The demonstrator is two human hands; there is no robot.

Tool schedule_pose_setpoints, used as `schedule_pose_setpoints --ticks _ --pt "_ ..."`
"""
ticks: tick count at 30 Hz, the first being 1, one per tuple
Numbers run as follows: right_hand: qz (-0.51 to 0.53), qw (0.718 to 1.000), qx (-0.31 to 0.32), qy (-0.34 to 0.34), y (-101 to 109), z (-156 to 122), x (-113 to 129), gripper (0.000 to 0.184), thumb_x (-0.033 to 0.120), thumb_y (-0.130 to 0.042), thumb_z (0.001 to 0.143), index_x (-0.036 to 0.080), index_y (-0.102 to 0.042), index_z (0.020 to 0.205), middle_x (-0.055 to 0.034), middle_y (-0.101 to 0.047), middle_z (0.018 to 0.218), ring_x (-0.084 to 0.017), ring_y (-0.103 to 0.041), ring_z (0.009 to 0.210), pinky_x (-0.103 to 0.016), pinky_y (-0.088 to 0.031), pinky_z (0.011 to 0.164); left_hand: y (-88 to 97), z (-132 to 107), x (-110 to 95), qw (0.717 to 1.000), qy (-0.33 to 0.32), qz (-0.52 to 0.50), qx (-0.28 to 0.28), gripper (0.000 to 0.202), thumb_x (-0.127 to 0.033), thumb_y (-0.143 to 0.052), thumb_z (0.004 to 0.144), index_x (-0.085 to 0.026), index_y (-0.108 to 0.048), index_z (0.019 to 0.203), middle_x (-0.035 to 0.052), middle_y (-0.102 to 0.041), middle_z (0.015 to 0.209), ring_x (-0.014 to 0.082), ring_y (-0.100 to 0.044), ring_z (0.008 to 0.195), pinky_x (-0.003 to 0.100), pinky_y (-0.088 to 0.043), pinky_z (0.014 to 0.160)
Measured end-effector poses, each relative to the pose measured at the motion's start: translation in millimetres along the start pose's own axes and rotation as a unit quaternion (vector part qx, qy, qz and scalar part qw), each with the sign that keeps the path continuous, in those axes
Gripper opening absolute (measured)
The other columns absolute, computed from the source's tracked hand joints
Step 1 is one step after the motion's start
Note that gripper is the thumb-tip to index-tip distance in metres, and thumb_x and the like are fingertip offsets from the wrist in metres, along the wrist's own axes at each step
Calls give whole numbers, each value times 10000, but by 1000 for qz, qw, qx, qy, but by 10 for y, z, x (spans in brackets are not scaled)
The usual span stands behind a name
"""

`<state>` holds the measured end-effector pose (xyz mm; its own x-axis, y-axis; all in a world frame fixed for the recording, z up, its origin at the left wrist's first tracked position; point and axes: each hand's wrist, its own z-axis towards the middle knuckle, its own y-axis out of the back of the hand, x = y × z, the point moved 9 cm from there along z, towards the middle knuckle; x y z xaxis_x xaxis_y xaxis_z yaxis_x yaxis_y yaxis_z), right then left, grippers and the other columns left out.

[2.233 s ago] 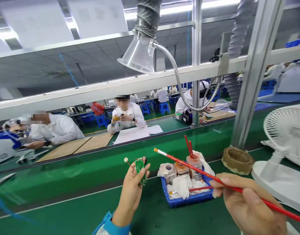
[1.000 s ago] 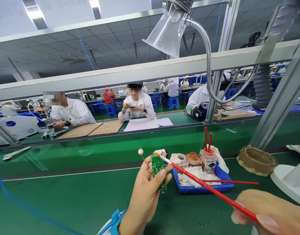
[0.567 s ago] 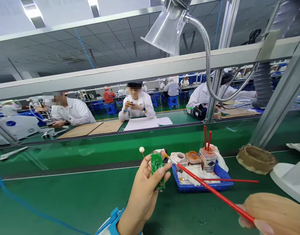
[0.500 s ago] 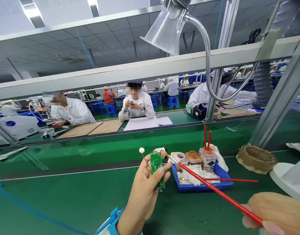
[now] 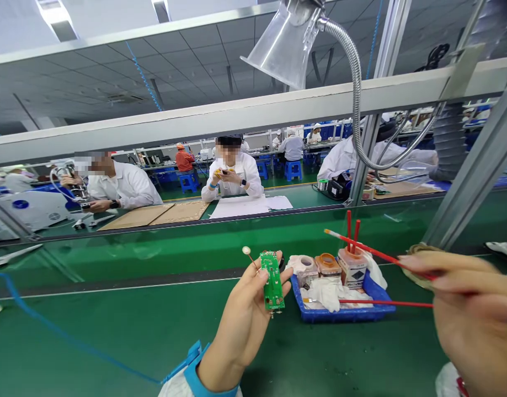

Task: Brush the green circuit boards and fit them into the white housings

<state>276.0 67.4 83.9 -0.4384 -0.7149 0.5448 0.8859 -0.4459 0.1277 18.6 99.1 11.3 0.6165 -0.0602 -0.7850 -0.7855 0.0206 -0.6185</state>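
Observation:
Above the green bench, my left hand (image 5: 240,309) grips a green circuit board (image 5: 273,284) by its edges, its component face towards me. From the board's top a thin wire leads to a small round disc (image 5: 246,250). My right hand (image 5: 468,298), at the right, pinches a red-handled paintbrush (image 5: 375,252) whose tip points left, apart from the board. Below it a blue tray (image 5: 348,315) holds jars, white cloth (image 5: 327,292) and another red-handled brush (image 5: 385,302) lying across. Two red handles stand in the rear jar (image 5: 353,267).
A clear fume hood (image 5: 280,47) on a flexible metal arm (image 5: 355,82) hangs overhead. A blue cord (image 5: 58,335) runs across the bench at left to my wristband (image 5: 195,369). Beyond the green barrier, co-workers in white coats (image 5: 236,173) sit at another bench.
My right hand has risen and drawn the brush tip away from the board, up and to the right. The board has turned slightly and shifted a little right in my left hand.

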Motion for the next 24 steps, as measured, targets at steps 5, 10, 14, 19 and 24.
schedule_pose_setpoints --ticks 5,10,14,19,24 --pt "-42 972 228 -34 -688 -61 70 205 300 -365 943 259 -541 845 -13 -596 778 -181 -570 710 -272 -457 590 -143 -10 123 998 37 -21 49 314 -244 -484 901 -198 -565 1201 69 -512 1341 279 -465 1229 421 -402 1000" --pt "-47 924 374 -64 -1079 -270 74 221 228 -314 943 246 -532 910 -13 -596 835 -172 -568 743 -279 -455 649 -310 -102 177 993 27 -18 116 413 -228 -442 921 -251 -421 1333 55 -487 1364 228 -401 1281 392 -331 1048" --pt "-42 908 409 -80 -1297 -349 103 215 208 -318 927 232 -532 920 -48 -608 918 -208 -578 899 -318 -466 737 -349 -121 269 989 15 2 148 463 -224 -463 910 -271 -378 1363 40 -442 1402 205 -339 1319 361 -260 1086" --pt "-75 895 420 -133 -1436 -423 -50 234 209 -275 916 195 -500 856 -89 -632 827 -231 -617 762 -355 -483 657 -266 -71 399 987 28 89 128 548 -283 -497 894 -310 -309 1407 16 -379 1449 183 -276 1351 327 -219 1095" --pt "-100 891 418 -148 -1380 -385 -165 245 165 -255 892 193 -496 861 -111 -649 838 -239 -641 763 -356 -494 644 -241 -125 285 954 75 233 174 497 -344 -524 868 -292 -429 1353 62 -546 1309 217 -506 1180 334 -370 965"
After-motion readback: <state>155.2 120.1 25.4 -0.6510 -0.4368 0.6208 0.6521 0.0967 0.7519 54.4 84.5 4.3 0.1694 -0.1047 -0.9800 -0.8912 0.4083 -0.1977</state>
